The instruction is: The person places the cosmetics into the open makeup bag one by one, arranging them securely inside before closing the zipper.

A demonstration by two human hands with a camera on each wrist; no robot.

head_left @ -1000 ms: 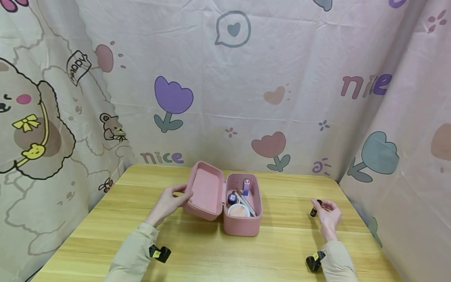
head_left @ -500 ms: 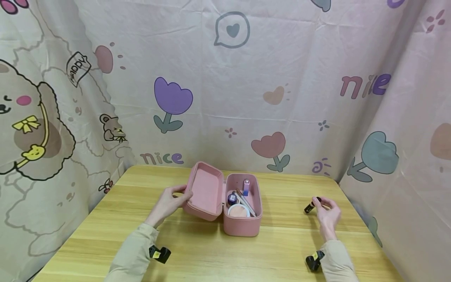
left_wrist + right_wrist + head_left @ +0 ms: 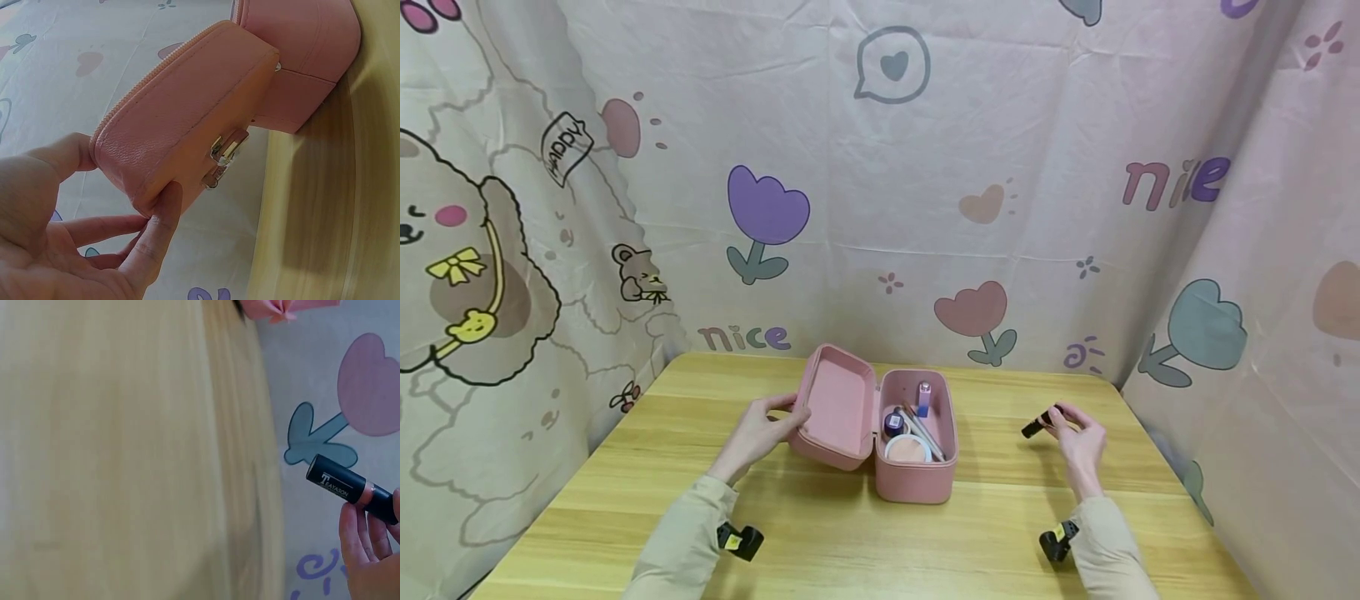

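A pink makeup case [image 3: 916,483] stands on the wooden table with its lid [image 3: 838,400] swung out to the left. My left hand [image 3: 762,433] pinches the lid's outer corner; in the left wrist view the thumb presses beside a gold buckle [image 3: 228,149]. Off to the right of the case, my right hand [image 3: 1081,442] holds a black lipstick [image 3: 339,479] by one end, above the table. White lettering and a pinkish band show on it. Inside the case are a round powder compact [image 3: 907,449], a dark blue jar [image 3: 894,423], slim brushes [image 3: 932,437] and a purple-blue tube [image 3: 924,399].
A printed curtain [image 3: 865,208] hangs behind the table's far edge and along both sides. The wooden tabletop [image 3: 850,550] extends around the case. A black wrist camera [image 3: 741,541] is strapped on each sleeve.
My right hand has shifted left and slightly away from me, and the lipstick has tipped from steep to more slanted, pointing left. The left hand and the lid stay as they were.
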